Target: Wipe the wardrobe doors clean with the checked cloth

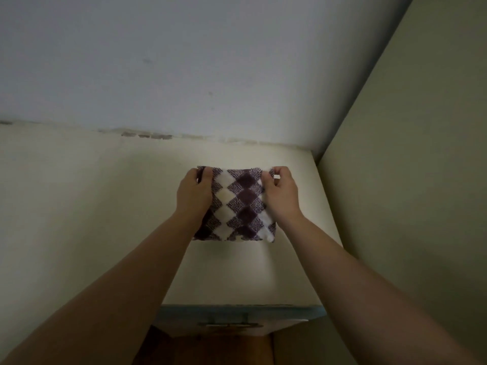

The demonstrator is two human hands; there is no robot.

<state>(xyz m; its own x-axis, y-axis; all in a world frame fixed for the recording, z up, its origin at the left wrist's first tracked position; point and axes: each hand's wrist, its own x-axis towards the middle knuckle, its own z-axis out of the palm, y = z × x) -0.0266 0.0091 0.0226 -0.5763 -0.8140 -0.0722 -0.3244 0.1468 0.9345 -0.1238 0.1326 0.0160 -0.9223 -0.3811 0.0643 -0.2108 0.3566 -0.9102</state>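
I saw both hands, left (193, 192) and right (282, 196), pinching the checked cloth's (241, 206) side edges. Bare cream wall (79, 206) surrounded it; no writing was legible.

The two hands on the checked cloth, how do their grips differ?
The left hand lies along the left side of the checked cloth, fingers curled over the top corner and its palm covering much of that edge. The right hand pinches the right top corner with thumb and fingertips, and more of that edge stays visible. Both hold the cloth spread flat, up in front of the cream wall.
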